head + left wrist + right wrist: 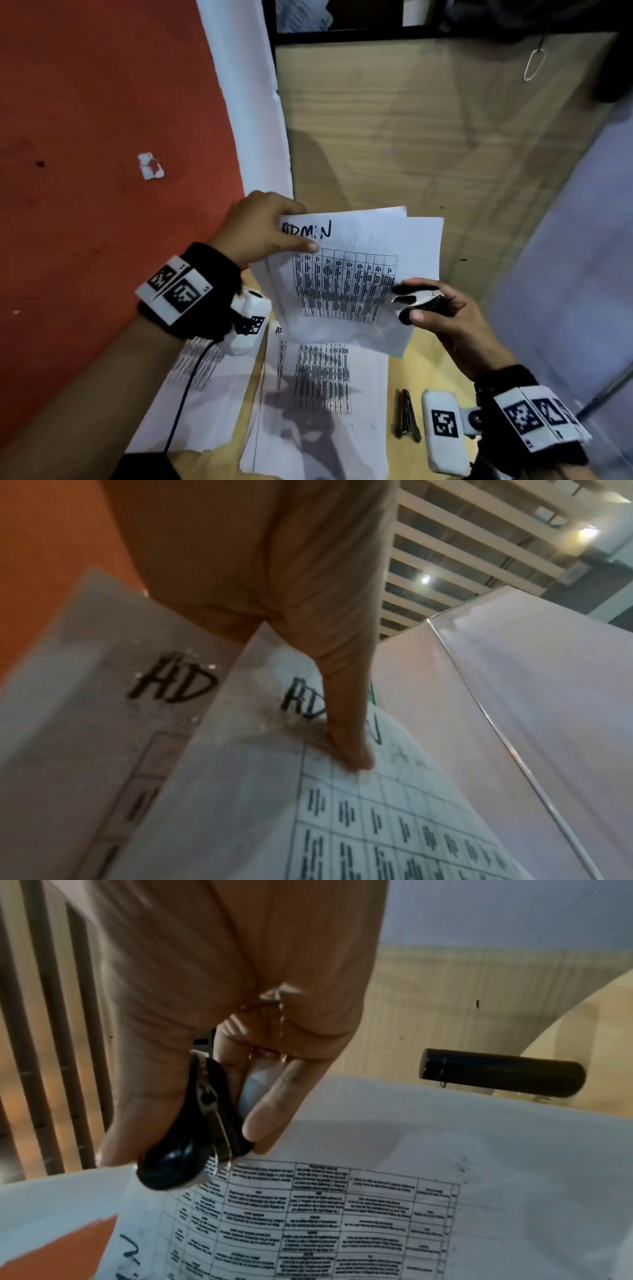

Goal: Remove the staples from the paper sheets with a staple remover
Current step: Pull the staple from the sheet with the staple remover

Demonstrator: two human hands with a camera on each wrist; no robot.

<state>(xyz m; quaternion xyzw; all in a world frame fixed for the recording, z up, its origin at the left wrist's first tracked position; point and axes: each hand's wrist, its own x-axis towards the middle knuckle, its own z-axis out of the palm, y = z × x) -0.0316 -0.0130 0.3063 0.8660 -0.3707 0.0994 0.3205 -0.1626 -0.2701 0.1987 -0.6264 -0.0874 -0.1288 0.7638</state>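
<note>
I hold a set of printed sheets [346,281], marked ADMIN in black pen, up above the desk. My left hand [294,241] pinches their top left corner, thumb [349,739] flat on the front sheet [260,791]. A second sheet [103,696] fans out behind it. My right hand [445,311] grips a black staple remover [416,298] between thumb and fingers. Its metal claws [219,1158] sit at the right side of the printed table on the paper [377,1204]. No staple shows in any view.
More printed sheets [318,394] lie on the wooden desk [411,137] below the held set, others [205,377] to their left. A metal stapler [407,416] lies near my right wrist. A black cylinder [503,1072] rests beyond the paper. A paper scrap [150,166] lies on the red surface.
</note>
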